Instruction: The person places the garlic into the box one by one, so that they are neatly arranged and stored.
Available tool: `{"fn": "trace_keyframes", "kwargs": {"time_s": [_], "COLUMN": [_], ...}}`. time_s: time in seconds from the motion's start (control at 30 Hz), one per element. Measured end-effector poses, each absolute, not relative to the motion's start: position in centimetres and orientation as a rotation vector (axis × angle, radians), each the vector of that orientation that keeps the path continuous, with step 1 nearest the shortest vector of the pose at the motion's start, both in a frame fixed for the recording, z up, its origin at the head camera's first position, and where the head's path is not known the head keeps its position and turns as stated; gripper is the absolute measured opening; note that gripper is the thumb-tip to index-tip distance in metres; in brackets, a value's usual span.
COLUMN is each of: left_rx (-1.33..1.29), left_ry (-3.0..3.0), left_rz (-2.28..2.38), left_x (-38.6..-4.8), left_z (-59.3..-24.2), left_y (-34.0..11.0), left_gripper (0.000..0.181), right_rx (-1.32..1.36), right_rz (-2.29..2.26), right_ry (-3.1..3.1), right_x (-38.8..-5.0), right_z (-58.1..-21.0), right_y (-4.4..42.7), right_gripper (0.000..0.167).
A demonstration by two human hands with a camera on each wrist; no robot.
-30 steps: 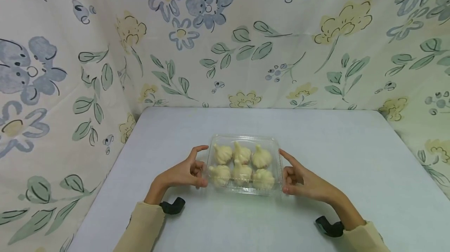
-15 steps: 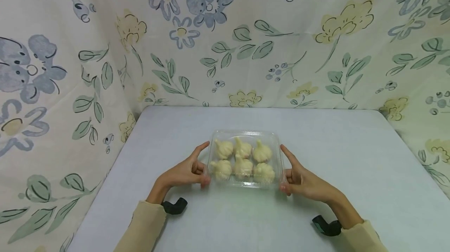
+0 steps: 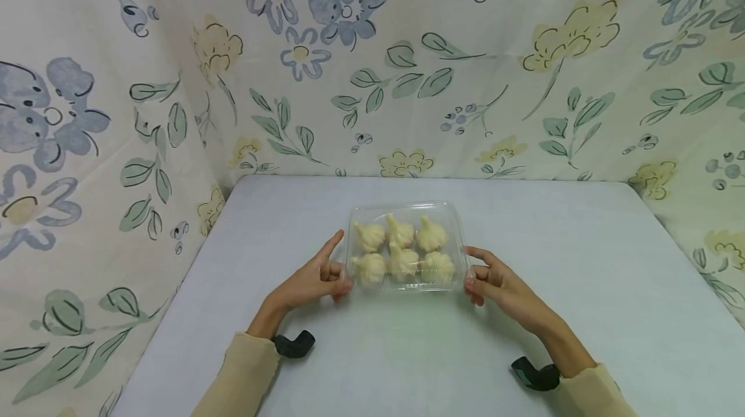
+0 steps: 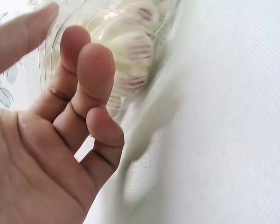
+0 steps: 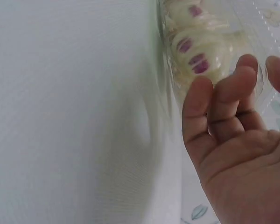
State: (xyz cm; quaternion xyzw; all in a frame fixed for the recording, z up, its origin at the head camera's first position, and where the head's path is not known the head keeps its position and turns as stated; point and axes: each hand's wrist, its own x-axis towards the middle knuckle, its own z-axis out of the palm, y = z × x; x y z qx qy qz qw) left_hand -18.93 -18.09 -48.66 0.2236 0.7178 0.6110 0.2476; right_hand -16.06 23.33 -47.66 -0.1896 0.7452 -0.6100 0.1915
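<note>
A clear plastic clamshell container [image 3: 407,287] holds several pale garlic bulbs [image 3: 432,236] in two rows. My left hand [image 3: 313,280] is at its left side, thumb by the front corner and index finger stretched up along the side. At the opposite end, my right hand [image 3: 505,288] holds the front right corner with thumb and bent fingers. In the left wrist view, curled fingers [image 4: 95,72] lie close against the container wall, the thumb near its rim. Purple marks show on the garlic bulbs [image 5: 198,58] through the plastic in the right wrist view.
The container is over a white table [image 3: 553,229], whose far edge meets a flower-printed curtain [image 3: 401,68]. That fabric also hangs at both sides. A black wrist mount [image 3: 295,344] sits at the left cuff, another black mount [image 3: 535,375] at the right.
The container has moved away from me across the head view, both hands keeping at its sides. My right index finger has bent inward more, and the left thumb has moved farther forward.
</note>
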Motion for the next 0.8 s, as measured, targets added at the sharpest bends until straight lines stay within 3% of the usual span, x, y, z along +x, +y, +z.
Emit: {"fn": "trace_keyframes", "kwargs": {"time_s": [0.63,0.8], "left_rx": [0.350,0.271], "left_ry": [2.189,2.151], "left_rz": [1.789,1.812], "left_x": [-18.9,-18.9], "left_z": [-49.1,-49.2], "left_y": [-16.0,-15.8], "left_gripper": [0.043,0.036], "right_rx": [-0.028,0.077], "right_rz": [-1.881,-1.918], "right_ry": [2.256,2.234], "right_x": [-15.6,-15.7], "right_z": [-47.9,-47.9], "right_y": [21.2,20.8], "right_gripper": [0.046,0.041]}}
